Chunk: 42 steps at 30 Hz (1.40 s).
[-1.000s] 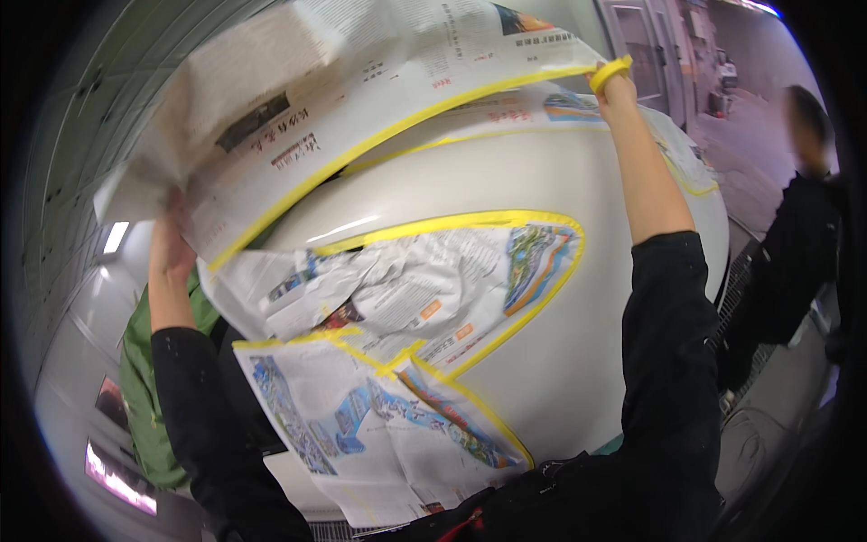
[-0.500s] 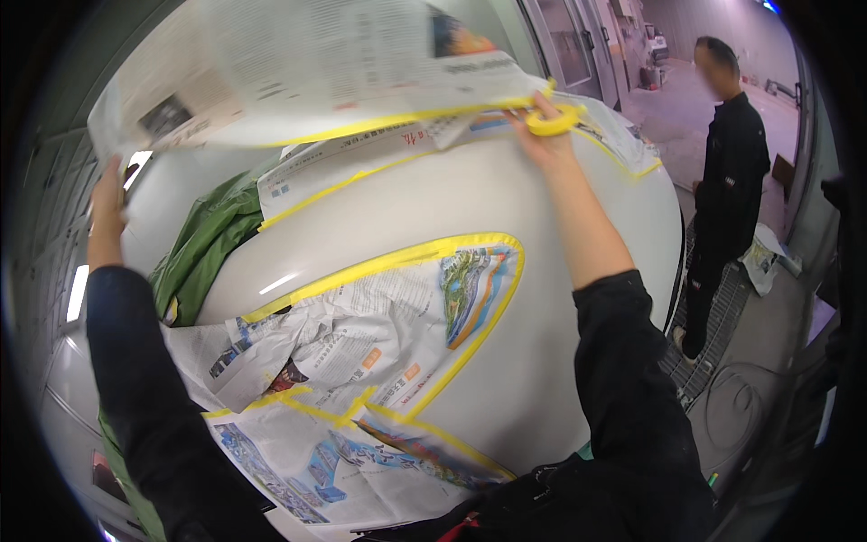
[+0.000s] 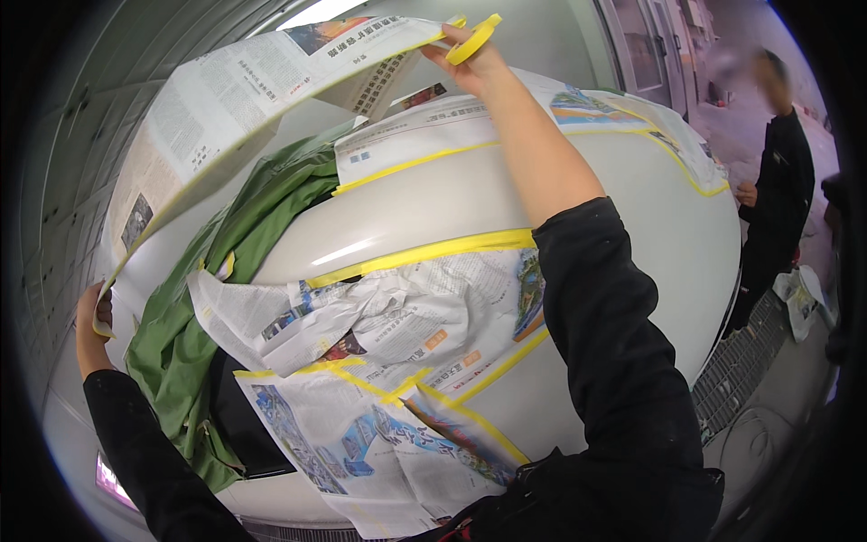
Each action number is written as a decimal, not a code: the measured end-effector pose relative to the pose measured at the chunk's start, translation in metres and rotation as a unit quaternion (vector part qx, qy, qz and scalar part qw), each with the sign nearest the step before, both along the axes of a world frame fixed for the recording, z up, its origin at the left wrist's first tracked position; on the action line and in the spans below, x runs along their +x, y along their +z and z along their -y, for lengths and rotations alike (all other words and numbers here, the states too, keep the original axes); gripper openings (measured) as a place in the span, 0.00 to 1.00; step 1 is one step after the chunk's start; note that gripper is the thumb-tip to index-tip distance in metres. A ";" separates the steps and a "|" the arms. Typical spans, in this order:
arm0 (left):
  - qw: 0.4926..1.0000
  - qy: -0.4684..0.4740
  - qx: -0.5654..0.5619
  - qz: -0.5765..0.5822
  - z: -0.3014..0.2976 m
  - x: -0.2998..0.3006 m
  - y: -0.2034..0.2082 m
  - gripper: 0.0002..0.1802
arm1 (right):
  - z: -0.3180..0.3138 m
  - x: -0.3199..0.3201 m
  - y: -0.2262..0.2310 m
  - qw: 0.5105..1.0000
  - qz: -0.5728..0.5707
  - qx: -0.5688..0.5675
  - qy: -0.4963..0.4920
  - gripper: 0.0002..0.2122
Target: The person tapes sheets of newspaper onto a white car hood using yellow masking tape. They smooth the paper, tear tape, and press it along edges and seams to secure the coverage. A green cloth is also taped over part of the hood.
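A long newspaper sheet (image 3: pixel 226 104), edged with yellow masking tape, is stretched in the air between my hands. My left hand (image 3: pixel 93 312) is closed on its lower left end, beside a green cover (image 3: pixel 271 203). My right hand (image 3: pixel 465 65) grips the upper right corner, and a roll of yellow masking tape (image 3: pixel 476 39) sits against this hand. Below the sheet lies a pale car body panel (image 3: pixel 406 210). More newspaper (image 3: pixel 433 298), partly crumpled, is taped onto the panel with yellow strips, and another taped strip of newspaper (image 3: pixel 424 131) runs along its far side.
At the right a person in dark clothes (image 3: pixel 781 181) stands beside the car, on or near a floor grating (image 3: pixel 745 379). A white bag (image 3: pixel 802 303) and a coiled hose (image 3: pixel 750 434) lie on the floor there. A ribbed wall (image 3: pixel 68 172) rises at the left.
The sheet has swung from lying nearly level to a steep slant. My left hand is lower and my right hand higher and further left. The view has shifted, showing more green cover.
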<state>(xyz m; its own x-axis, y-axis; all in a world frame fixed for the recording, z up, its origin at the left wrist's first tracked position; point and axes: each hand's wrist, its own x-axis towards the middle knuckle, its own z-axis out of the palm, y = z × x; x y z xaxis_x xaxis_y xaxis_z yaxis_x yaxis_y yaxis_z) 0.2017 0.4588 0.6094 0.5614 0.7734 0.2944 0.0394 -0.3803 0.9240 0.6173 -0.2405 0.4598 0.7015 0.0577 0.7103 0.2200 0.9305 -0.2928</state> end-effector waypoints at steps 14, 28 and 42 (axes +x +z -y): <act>0.997 -0.010 -0.001 -0.082 -0.067 -0.033 -0.092 0.19 | 0.025 -0.089 -0.084 0.948 -0.056 -0.258 -0.178 0.17; 0.721 0.259 0.635 0.102 0.109 -0.006 -0.124 0.38 | -0.090 -0.256 -0.205 0.944 -0.227 -0.190 -0.147 0.14; 0.508 -0.104 0.845 0.132 0.267 0.058 -0.304 0.20 | -0.144 -0.288 -0.261 0.934 -0.194 -0.222 -0.202 0.18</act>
<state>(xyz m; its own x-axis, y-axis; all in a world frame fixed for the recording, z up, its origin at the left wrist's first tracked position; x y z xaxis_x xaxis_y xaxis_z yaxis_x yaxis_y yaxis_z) 0.2597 0.1920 0.3053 0.3484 -0.7765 0.5250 -0.2043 -0.6095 -0.7660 0.3295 -0.0960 0.1985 0.9292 -0.0384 0.3677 0.3242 0.5624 -0.7607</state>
